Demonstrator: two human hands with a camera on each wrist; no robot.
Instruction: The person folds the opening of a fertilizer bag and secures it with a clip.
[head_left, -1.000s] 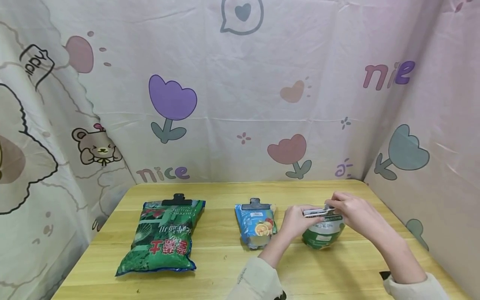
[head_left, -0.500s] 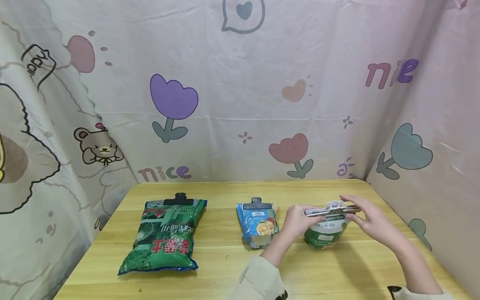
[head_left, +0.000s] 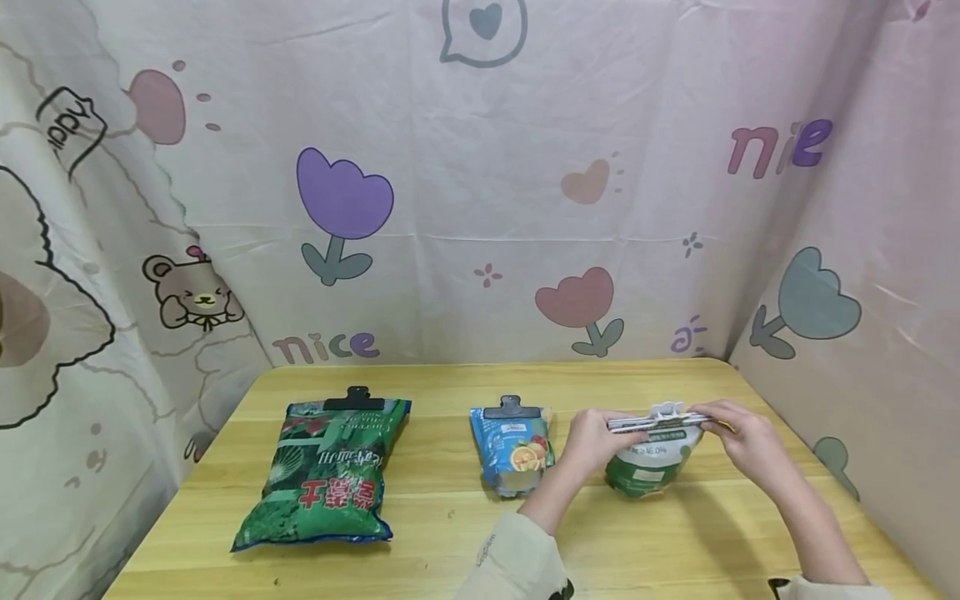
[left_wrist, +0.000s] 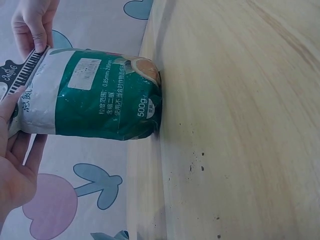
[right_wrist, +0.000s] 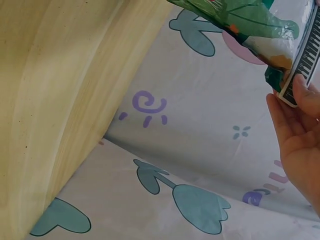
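Observation:
A green-and-white bag (head_left: 648, 473) stands upright at the right of the table, its bottom on the wood. Across its top runs a sealing clip (left_wrist: 29, 71) with a piano-key pattern and a white tab. My left hand (head_left: 591, 443) pinches the clip and bag top at the left end, thumb on the near side. At the other end my right hand (head_left: 744, 437) pinches the clip between thumb and fingers. The right wrist view shows this right hand (right_wrist: 302, 122) at the clip's end, beside a folded green corner of the bag.
A blue pouch (head_left: 510, 450) with a black clip (head_left: 512, 408) stands left of my left hand. Farther left lies a large green bag (head_left: 322, 475), also with a black clip (head_left: 356, 400). Dark specks dot the wooden table (left_wrist: 240, 125). Patterned cloth (head_left: 465, 183) surrounds it.
My right hand has moved from the clip's middle tab to its right end, where its spread fingers have closed into a pinch. The left hand keeps its hold.

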